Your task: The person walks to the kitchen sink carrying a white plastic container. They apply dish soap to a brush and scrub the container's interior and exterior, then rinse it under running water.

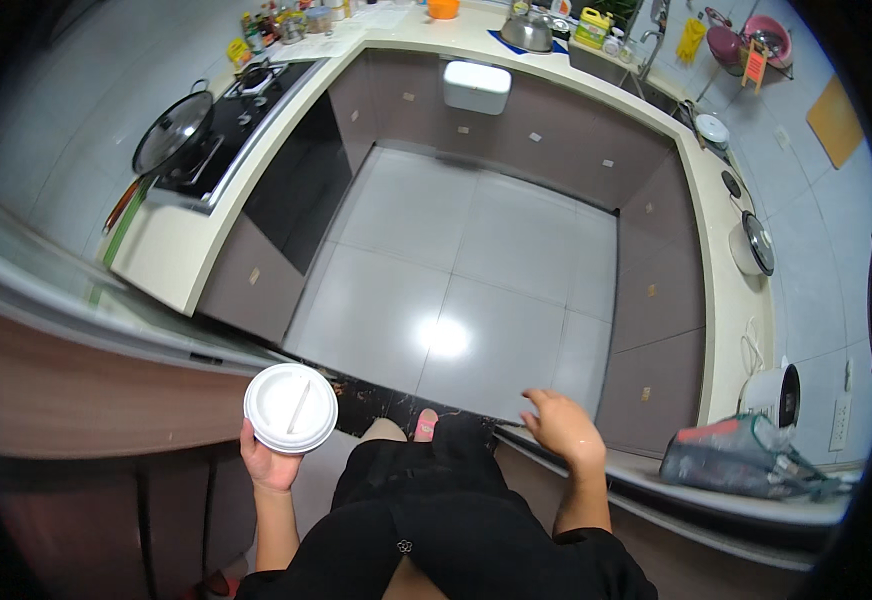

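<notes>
My left hand (268, 465) holds a round white lidded container (281, 412) from below, out in front of me on the left. Its white lid has a raised strip across the top, and what is inside is hidden. Most of the fingers of that hand are out of sight under the container. On the right, my right hand (566, 432) hangs in the air with its fingers loosely bent and apart, touching nothing. Below it lies the dark threshold of the kitchen doorway.
A U-shaped pale counter (716, 340) rings the tiled floor (456, 270). A lidded wok (171, 135) sits on the gas stove (246, 115) at left. A white bin (476, 88) hangs on the far cabinets. At right are a rice cooker (764, 392) and a plastic bag (731, 460).
</notes>
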Available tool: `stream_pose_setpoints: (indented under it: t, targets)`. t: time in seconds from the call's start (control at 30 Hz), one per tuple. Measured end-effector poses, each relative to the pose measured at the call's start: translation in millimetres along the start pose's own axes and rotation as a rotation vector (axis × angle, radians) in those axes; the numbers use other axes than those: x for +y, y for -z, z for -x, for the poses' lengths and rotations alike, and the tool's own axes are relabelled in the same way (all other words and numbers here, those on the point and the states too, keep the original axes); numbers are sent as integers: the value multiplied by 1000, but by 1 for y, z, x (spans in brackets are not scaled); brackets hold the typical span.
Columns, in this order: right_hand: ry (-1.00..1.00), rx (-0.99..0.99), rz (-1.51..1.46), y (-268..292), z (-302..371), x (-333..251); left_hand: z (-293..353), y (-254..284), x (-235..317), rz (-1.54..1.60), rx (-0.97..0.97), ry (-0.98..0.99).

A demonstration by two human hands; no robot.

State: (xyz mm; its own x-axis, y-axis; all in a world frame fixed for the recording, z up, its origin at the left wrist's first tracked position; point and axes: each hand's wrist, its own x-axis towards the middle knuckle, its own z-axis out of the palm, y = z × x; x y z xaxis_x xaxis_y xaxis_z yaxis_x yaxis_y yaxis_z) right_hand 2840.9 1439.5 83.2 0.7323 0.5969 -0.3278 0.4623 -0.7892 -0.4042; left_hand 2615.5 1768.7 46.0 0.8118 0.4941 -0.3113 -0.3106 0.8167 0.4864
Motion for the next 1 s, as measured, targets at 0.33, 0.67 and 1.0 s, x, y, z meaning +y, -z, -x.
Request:
stream_pose_setpoints:
  t: [0.33, 0.67, 1.0]
  targets:
    - [127, -104, -188, 80, -202, 23, -272, -72, -20, -30, -116, 184]
    - [-353, 74, -395, 199, -311, 107, -575, -232, -93, -153, -277, 501]
    - [-563, 180, -516, 288, -422, 288, -760, -407, -278, -111, -404, 731]
